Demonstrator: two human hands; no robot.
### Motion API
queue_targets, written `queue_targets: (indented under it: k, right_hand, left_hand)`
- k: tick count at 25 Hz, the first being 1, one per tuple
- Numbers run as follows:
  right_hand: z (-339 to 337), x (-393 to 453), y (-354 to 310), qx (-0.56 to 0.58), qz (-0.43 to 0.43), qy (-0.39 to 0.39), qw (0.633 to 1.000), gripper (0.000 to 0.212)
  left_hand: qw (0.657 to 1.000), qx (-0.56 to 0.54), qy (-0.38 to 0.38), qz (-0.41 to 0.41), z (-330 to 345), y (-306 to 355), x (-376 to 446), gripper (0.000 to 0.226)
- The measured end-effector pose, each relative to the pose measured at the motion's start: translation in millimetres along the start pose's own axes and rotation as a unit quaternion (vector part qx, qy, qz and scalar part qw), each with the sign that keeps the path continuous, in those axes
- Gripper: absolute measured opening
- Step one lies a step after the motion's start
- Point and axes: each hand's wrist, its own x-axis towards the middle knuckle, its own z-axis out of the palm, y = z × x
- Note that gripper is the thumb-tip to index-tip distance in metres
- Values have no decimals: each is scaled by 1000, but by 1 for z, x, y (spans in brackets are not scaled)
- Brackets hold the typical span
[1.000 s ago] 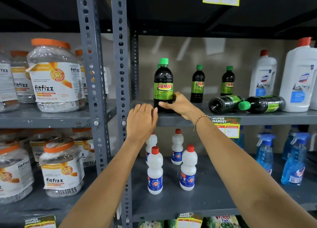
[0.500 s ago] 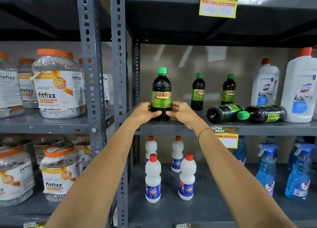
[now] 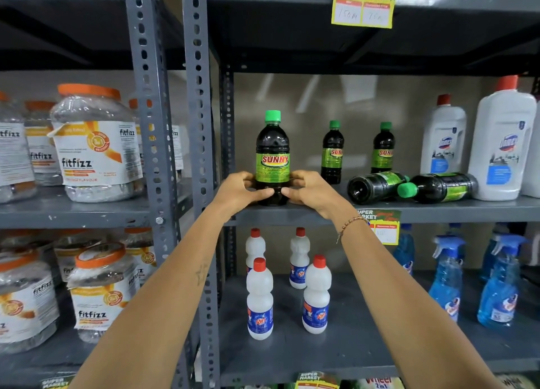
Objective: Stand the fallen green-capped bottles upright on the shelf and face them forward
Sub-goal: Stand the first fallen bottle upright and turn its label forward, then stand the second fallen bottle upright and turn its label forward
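1. On the middle shelf [image 3: 438, 210] of the grey rack, the left hand [image 3: 239, 191] cups the lower left side of an upright green-capped bottle [image 3: 272, 157], fingers curled against its base.
2. The bottle stands at the front edge of the shelf, its label squarely forward, so the step in hand looks like the final squaring of this one.
3. The right hand [image 3: 309, 189] closes on the bottle's lower right side, mirroring the left, thumb at the front.
4. Further right, two more green-capped bottles stand upright near the back, their labels turned partly aside.
5. Right again, two fallen bottles lie on their sides: one [image 3: 377, 184] shows its base to the viewer, the other [image 3: 438, 187] points its cap leftward, touching the first.
6. The next move probably calls for letting go, reaching right, and tipping a fallen bottle up by its body without knocking its neighbour off the edge.
7. Against a second ago, the left hand has come up from the shelf edge to join the right on the bottle; half a second ago both already held it.
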Motion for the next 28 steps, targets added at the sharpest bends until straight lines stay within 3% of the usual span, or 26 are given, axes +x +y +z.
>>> queue_targets:
  k: [20,23,25,28]
  right_hand:
    - [-7,-21,0,-11,-46,-23,999,46]
    - [-7,-21,1,-20,-44,-30,998,46]
    - [-7,-24,1,-21,-47,-3,999,41]
    - [-16,-32,0,-14,-59,151,987,18]
  left_hand:
    - [999,-27,35,29,-1,4,-19,68]
    - [998,19,39,37,-1,8,-22,74]
    - [994,36,94,46,2,9,-29,73]
    - [957,27,225,180,26,12,-50,26]
